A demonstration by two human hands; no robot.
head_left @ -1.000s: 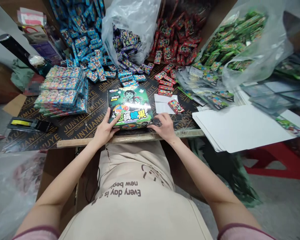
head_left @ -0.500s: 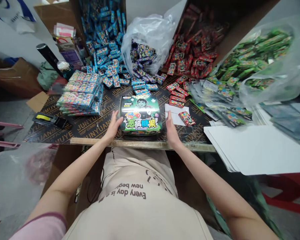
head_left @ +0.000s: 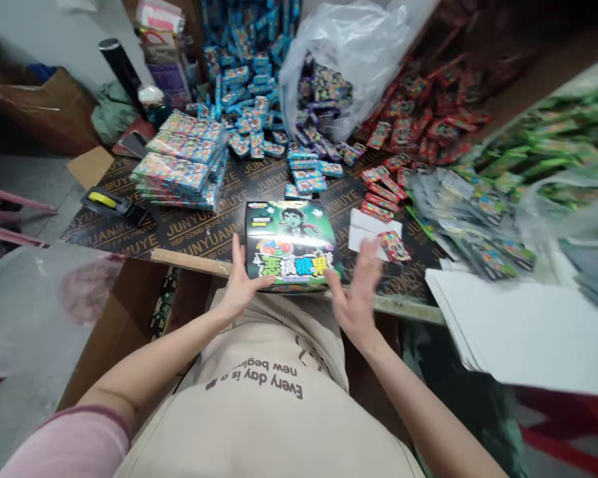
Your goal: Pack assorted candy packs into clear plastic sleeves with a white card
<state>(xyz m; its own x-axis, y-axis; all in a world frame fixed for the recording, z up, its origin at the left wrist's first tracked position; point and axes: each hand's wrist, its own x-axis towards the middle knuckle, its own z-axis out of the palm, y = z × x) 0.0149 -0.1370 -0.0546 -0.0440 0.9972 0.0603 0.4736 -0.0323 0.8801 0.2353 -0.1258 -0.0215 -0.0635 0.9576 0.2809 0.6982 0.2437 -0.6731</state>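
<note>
A green candy box (head_left: 290, 240) with a cartoon figure and Chinese lettering lies at the near edge of the black plywood table (head_left: 194, 229). My left hand (head_left: 241, 284) cups its near left corner, fingers up the left side and thumb along the front edge. My right hand (head_left: 357, 292) is just off the box's near right corner, fingers spread and motion-blurred, holding nothing. A white card (head_left: 363, 227) with a small red packet (head_left: 393, 245) on it lies right of the box.
A stack of flat wrapped packs (head_left: 182, 162) and a black-and-yellow tool (head_left: 113, 204) lie at the left. Heaps of blue (head_left: 249, 73), purple (head_left: 323, 99), red (head_left: 423, 113) and green (head_left: 543, 146) packets fill the back. White sheets (head_left: 523, 328) lie at the right, a clear plastic bag (head_left: 34, 299) at the lower left.
The box has come closer to the table's near edge. My right hand has left the box's right side and opened with fingers spread. The view has swung left.
</note>
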